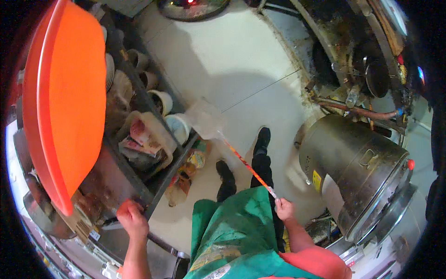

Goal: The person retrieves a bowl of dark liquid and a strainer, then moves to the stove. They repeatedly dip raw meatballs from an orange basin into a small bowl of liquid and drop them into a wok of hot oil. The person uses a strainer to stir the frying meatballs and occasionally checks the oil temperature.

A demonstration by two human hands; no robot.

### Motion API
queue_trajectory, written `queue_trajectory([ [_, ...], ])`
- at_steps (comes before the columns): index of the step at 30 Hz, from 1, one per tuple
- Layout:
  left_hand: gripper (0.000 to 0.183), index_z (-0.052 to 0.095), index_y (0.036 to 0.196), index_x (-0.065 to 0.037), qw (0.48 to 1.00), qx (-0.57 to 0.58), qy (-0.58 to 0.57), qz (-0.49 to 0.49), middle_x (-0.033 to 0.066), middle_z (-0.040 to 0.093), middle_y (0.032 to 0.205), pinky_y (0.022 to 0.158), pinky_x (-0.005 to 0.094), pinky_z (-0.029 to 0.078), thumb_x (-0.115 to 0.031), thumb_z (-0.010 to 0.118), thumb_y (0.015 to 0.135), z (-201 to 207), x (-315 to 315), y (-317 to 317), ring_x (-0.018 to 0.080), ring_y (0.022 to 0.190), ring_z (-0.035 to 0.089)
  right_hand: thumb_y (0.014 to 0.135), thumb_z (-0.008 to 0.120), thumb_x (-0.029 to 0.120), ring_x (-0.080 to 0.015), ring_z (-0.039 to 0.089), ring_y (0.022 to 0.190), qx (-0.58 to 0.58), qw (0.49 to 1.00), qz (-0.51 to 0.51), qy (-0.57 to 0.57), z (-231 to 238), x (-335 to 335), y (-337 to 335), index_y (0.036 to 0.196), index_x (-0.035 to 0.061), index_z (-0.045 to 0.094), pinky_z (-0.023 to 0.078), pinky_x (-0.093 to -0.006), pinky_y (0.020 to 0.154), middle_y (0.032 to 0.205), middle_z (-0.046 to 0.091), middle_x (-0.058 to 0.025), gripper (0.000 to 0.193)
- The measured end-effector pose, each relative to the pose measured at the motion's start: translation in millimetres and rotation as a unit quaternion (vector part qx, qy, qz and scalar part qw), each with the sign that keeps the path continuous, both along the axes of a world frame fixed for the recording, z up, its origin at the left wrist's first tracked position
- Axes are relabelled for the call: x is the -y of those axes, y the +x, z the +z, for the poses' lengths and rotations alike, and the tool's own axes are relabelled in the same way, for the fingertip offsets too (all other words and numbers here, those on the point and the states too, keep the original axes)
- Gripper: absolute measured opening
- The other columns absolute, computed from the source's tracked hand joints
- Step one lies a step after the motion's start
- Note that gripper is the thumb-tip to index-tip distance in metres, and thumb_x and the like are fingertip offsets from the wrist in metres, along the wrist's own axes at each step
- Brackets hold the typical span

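My right hand is closed around the near end of a long orange-and-red patterned pole. The pole slants away to the left and ends in a pale, squarish head, too blurred to tell its kind. That head shows in front of the floor, close to a white bucket at the shelf's edge. On the left, my left hand is curled into a fist with nothing seen in it, beside the near corner of the dark shelf unit. Whether it touches the shelf I cannot tell.
A big orange basin leans in from the upper left, over shelves holding pots and a plastic tub. Bagged goods lie on the floor by the shelf. To the right stand a steel drum and a grimy stove frame with pipes.
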State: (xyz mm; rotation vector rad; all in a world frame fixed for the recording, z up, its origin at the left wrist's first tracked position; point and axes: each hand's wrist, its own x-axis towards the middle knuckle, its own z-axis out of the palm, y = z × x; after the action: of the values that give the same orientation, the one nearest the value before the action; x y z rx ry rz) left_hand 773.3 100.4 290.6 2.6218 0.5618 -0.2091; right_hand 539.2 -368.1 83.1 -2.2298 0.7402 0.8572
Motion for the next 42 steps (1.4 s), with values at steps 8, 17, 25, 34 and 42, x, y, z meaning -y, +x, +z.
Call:
queue_trajectory([
  [8,0.039,0.050,0.061,0.000,1.000,-0.008,0.006,0.028,0.0130,0.053,0.058,0.054,0.0390,0.038,-0.021,0.042,0.093,-5.3,-2.0,-2.7,0.0264,0.055,0.051,0.089,0.063,0.017,-0.0393,0.047,0.053,0.278,0.960,-0.026,0.001,-2.7,-13.1,116.9,0.068,0.0029,0.045,0.039,-0.0438,0.050,0.059,0.046,-0.0184,0.031],
  [17,0.042,0.049,0.058,-0.001,1.000,0.006,0.009,0.008,0.0121,0.050,0.055,0.053,0.0380,0.036,-0.023,0.042,0.094,-3.2,0.6,1.3,0.0259,0.054,0.050,0.090,0.060,0.019,-0.0372,0.047,0.052,0.297,0.954,-0.024,0.024,14.6,-14.6,141.1,0.068,0.0035,0.043,0.038,-0.0435,0.050,0.060,0.046,-0.0167,0.031],
  [25,0.038,0.050,0.058,0.000,0.999,0.014,-0.030,0.040,0.0125,0.051,0.055,0.052,0.0365,0.037,-0.020,0.046,0.091,-1.4,1.5,0.2,0.0253,0.053,0.050,0.090,0.062,0.018,-0.0288,0.042,0.050,0.255,0.963,-0.057,0.073,0.3,-35.7,121.1,0.068,0.0020,0.041,0.036,-0.0390,0.049,0.058,0.042,-0.0158,0.034],
  [34,0.032,0.051,0.056,-0.004,0.999,0.020,-0.020,0.044,0.0104,0.053,0.055,0.052,0.0378,0.040,-0.014,0.050,0.086,4.0,8.8,5.8,0.0278,0.052,0.052,0.100,0.052,0.033,-0.0060,0.036,0.056,0.222,0.879,-0.334,0.259,-20.9,-65.0,130.0,0.072,0.0102,0.046,0.026,-0.0245,0.049,0.064,0.041,0.0045,0.036],
  [42,0.030,0.050,0.056,-0.005,1.000,0.018,-0.007,0.021,0.0121,0.054,0.056,0.052,0.0401,0.040,-0.013,0.050,0.085,3.6,5.3,6.2,0.0323,0.054,0.054,0.102,0.051,0.038,-0.0056,0.028,0.047,0.241,0.832,-0.384,0.319,-31.1,-93.9,171.3,0.070,0.0123,0.040,0.022,-0.0232,0.042,0.059,0.033,0.0046,0.043],
])
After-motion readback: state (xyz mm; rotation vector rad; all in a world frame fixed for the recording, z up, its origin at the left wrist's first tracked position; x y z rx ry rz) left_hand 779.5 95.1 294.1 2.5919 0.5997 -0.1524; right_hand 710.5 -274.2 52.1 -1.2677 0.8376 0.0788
